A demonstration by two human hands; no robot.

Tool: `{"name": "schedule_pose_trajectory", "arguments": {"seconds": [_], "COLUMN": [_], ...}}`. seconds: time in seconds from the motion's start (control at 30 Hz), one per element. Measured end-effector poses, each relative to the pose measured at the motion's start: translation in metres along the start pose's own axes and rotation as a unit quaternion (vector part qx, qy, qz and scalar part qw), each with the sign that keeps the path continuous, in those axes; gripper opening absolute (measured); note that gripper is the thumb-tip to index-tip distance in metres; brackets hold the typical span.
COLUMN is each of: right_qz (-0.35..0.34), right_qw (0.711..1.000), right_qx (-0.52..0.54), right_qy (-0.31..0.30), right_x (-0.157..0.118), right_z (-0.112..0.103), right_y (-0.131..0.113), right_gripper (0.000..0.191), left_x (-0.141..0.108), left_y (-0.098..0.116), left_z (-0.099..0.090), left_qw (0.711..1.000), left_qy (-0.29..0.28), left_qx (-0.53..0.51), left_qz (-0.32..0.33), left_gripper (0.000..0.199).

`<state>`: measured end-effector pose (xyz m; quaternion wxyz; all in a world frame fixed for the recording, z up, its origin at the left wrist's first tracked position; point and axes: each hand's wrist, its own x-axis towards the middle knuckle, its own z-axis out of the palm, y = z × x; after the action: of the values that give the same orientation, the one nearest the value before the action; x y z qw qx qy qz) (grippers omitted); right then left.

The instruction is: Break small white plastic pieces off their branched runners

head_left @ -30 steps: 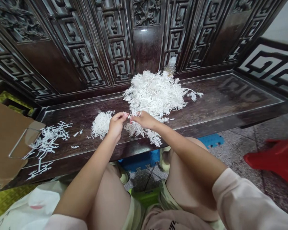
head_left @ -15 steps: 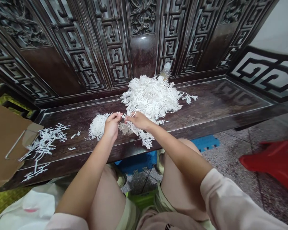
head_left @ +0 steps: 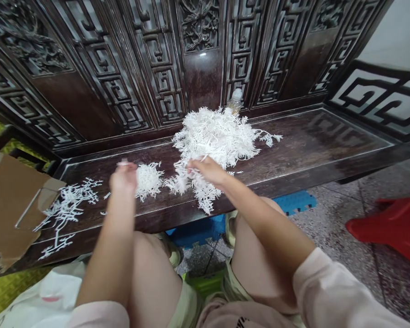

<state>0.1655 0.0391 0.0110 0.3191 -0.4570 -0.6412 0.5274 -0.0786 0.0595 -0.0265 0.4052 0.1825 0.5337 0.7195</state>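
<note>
A large heap of white branching sprigs [head_left: 213, 136] lies on the dark wooden bench seat [head_left: 294, 146]. My right hand [head_left: 207, 171] is at the heap's near edge, its fingers pinched on a white stem. My left hand [head_left: 123, 178] is raised over the seat, left of a small, dense white pile [head_left: 149, 181], and apart from it. Its fingertips pinch a thin white piece. Looser white sprigs [head_left: 68, 205] are spread further left, partly over a cardboard sheet [head_left: 10, 205].
A plastic bottle [head_left: 235, 101] stands behind the heap against the carved dark wood back panel [head_left: 201, 45]. A red plastic stool [head_left: 389, 230] is on the floor at right. Blue foam mat [head_left: 198, 230] shows under the bench, and a white bag [head_left: 37, 296] lies at lower left.
My left hand has moved left and up, away from the small pile, and no longer meets my right hand. My right hand stays at the heap's edge.
</note>
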Motion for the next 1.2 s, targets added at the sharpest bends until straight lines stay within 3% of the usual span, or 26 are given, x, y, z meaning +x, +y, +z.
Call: {"name": "schedule_pose_trajectory", "arguments": {"seconds": [0.1, 0.2, 0.37, 0.57, 0.87, 1.2], "right_qz": [0.018, 0.036, 0.064, 0.093, 0.094, 0.089], "right_qw": [0.999, 0.996, 0.988, 0.982, 0.983, 0.983], "right_qx": [-0.031, -0.068, -0.094, -0.126, -0.141, -0.143], "right_qy": [0.002, -0.048, -0.101, -0.108, -0.065, -0.077], "right_x": [0.002, 0.015, 0.025, 0.024, 0.029, 0.026], "right_z": [-0.014, -0.007, 0.017, 0.021, 0.023, 0.022], "right_y": [0.007, 0.013, 0.019, 0.032, 0.041, 0.038], "right_gripper": [0.027, 0.026, 0.027, 0.028, 0.025, 0.028], "left_x": [0.023, 0.028, 0.035, 0.041, 0.033, 0.036], "left_y": [0.006, -0.012, -0.041, -0.044, -0.042, -0.046], "left_z": [-0.051, -0.079, -0.07, -0.069, -0.07, -0.07], "left_qw": [0.999, 0.987, 0.971, 0.955, 0.973, 0.969], "left_qy": [0.037, 0.011, -0.059, -0.123, -0.143, -0.141], "left_qx": [0.028, 0.147, 0.224, 0.258, 0.163, 0.201], "left_qz": [0.0, -0.056, -0.052, -0.078, -0.084, -0.035], "left_gripper": [0.011, 0.007, 0.021, 0.033, 0.038, 0.038]}}
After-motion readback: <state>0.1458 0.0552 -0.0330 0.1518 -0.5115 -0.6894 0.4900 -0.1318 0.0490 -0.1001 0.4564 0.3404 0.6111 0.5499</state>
